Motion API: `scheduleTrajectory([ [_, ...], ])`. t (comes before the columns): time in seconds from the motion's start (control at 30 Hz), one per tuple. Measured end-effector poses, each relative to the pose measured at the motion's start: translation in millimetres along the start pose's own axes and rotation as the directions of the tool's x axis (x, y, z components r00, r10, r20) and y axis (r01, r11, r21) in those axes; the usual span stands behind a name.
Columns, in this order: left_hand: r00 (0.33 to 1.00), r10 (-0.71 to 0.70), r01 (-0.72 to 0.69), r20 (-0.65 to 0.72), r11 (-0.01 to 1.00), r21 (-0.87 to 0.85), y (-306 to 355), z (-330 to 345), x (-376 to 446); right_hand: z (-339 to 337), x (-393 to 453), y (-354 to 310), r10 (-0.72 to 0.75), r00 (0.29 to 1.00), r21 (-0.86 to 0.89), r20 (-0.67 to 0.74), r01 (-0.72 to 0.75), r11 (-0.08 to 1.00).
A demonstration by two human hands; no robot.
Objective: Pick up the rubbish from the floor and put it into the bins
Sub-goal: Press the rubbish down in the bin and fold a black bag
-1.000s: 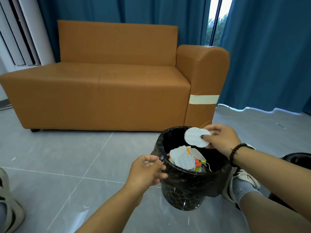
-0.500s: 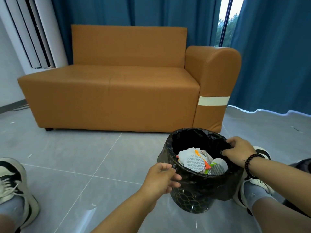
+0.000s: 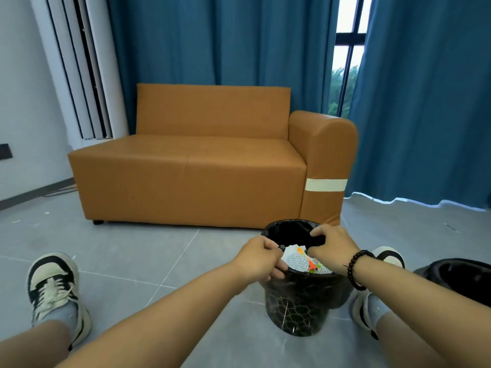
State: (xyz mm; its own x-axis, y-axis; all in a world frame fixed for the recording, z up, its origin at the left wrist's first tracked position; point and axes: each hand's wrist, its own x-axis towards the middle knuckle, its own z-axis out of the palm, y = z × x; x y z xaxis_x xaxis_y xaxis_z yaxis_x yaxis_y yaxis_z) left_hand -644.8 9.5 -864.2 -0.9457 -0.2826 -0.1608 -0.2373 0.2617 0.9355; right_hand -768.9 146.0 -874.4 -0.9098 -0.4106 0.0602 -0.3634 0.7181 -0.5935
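A black bin [image 3: 297, 309] with a gold honeycomb pattern stands on the grey floor between my feet, lined with a black bag [image 3: 287, 229]. Inside lies rubbish [image 3: 299, 261]: white round pads, white paper, orange and green scraps. My left hand [image 3: 259, 257] grips the bag's edge at the near left rim. My right hand [image 3: 333, 247], a bead bracelet on its wrist, grips the bag's edge at the right rim and pulls it inward over the opening.
An orange sofa [image 3: 191, 168] stands just behind the bin before blue curtains. A second black bin [image 3: 459, 277] sits at the right edge. My shoes [image 3: 51, 288] rest on the floor to either side. Small white scraps [image 3: 16, 221] lie far left.
The white round pad left my right hand and lies in the bin. My right hand then took hold of the bag's rim and drew it inward. The view tilted up.
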Motion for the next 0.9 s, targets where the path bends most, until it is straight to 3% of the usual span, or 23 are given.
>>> scheduleTrajectory([
  [0.27,0.995,0.088,-0.074,-0.045,0.965,0.252,55,-19,-90,-52,-78,-50,-0.222,0.975,-0.111,0.028,0.223,0.968],
  [0.43,0.995,0.098,-0.060,-0.030,0.796,0.602,79,-34,-122,-81,-116,-64,-0.257,0.966,-0.148,0.002,0.254,0.956],
  [0.53,0.999,0.024,-0.047,0.041,0.589,0.807,88,-39,-140,-96,-135,-75,-0.245,0.968,-0.247,0.049,0.249,0.936],
  [0.63,0.997,-0.033,-0.051,0.072,0.428,0.902,90,-38,-145,-111,-143,-91,-0.236,0.961,-0.374,0.147,0.275,0.886],
  [0.83,0.998,-0.028,-0.042,0.055,0.349,0.936,100,-64,-112,-101,-62,-124,-0.109,0.945,-0.586,0.309,0.280,0.760],
  [0.9,0.998,-0.046,-0.028,0.047,0.345,0.938,90,-68,-83,-72,-27,-127,-0.019,0.935,-0.571,0.354,0.232,0.787],
])
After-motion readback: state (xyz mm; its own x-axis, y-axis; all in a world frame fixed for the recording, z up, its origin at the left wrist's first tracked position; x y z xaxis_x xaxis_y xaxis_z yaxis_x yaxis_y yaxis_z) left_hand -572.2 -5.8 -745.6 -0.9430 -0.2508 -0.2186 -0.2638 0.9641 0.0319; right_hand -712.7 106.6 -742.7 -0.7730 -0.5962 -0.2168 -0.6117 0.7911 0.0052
